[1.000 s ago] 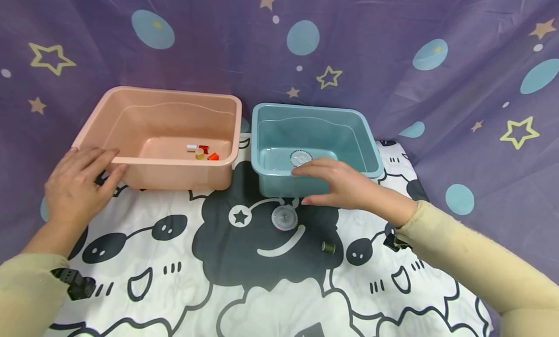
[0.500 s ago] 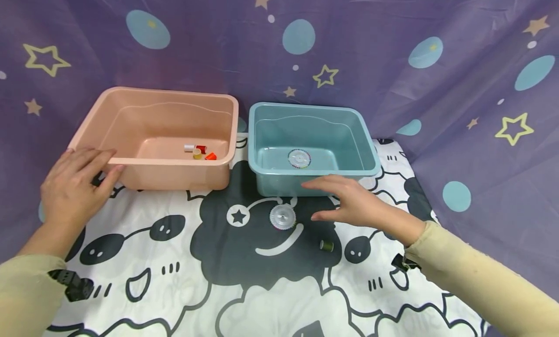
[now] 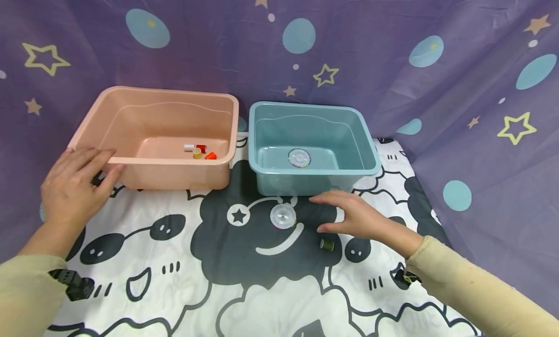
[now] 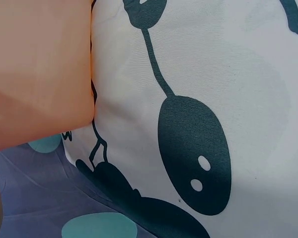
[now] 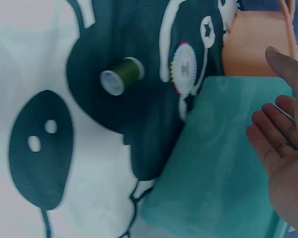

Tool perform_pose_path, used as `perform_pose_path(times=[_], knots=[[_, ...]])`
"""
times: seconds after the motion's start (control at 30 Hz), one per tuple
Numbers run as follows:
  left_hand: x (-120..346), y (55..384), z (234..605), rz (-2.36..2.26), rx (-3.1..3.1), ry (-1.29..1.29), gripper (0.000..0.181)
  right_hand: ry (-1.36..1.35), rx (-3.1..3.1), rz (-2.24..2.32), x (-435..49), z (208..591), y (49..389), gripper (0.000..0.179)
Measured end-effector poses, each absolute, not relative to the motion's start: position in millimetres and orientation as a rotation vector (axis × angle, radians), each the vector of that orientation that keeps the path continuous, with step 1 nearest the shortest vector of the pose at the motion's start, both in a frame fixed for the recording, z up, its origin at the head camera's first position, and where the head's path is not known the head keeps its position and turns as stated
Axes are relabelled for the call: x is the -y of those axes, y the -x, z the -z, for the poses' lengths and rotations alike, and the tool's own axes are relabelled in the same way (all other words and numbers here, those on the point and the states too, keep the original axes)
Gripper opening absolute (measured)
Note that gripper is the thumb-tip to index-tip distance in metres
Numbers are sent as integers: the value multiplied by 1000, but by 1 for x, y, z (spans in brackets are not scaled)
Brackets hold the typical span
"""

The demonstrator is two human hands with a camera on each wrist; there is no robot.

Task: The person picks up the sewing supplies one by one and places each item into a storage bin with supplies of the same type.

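Observation:
My left hand [image 3: 75, 186] rests on the front left corner of a peach plastic bin [image 3: 174, 174], fingers over the rim and thumb against the outer wall. My right hand [image 3: 355, 216] hovers in front of a blue-green bin [image 3: 305, 183], its thumb and fingers spread with nothing between them. Just below the right thumb, a green thread spool [image 3: 326, 245] lies on its side on the cloth. Left of that hand lies a clear wheel of pearl-head pins [image 3: 283, 216]. In the right wrist view, the spool [image 5: 122, 76] and the pin wheel [image 5: 184, 69] sit apart.
Inside the peach bin lie several small spools [image 3: 201, 148], white, red, yellowish and orange. Another pin wheel [image 3: 299, 157] lies on the blue-green bin's floor. A sheep-print cloth [image 3: 174, 259] covers the table, and a purple curtain [image 3: 244, 46] hangs behind the bins.
My right hand has drawn back from over the blue-green bin's front rim and come down toward the green spool. The left hand has stayed at the peach bin.

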State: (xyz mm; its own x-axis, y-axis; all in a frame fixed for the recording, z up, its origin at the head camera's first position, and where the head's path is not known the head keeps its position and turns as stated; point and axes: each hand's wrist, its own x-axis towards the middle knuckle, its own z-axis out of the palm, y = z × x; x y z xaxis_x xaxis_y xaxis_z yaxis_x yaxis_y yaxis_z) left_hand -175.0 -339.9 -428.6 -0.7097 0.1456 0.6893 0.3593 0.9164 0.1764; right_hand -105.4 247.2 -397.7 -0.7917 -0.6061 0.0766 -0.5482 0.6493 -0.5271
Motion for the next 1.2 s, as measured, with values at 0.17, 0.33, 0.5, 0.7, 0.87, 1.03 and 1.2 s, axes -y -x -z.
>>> perform_pose_path(times=[0.17, 0.33, 0.5, 0.7, 0.87, 1.03, 1.2], knots=[[339, 175, 428, 394, 2364, 354, 82, 929, -2742, 860, -256, 415, 105, 66], [338, 176, 430, 414, 2347, 352, 80, 886, -2714, 903, -264, 430, 105, 66], [338, 178, 431, 425, 2312, 355, 77, 791, -2650, 971, -271, 443, 103, 66], [337, 178, 431, 429, 2298, 354, 76, 773, -2620, 1007, -275, 458, 99, 66], [337, 178, 432, 446, 2279, 362, 72, 766, -2599, 1010, -277, 467, 94, 63], [337, 176, 430, 432, 2299, 372, 68, 737, -2587, 993, -279, 475, 89, 57], [337, 176, 431, 429, 2308, 361, 70, 767, -2582, 990, -279, 481, 85, 50]])
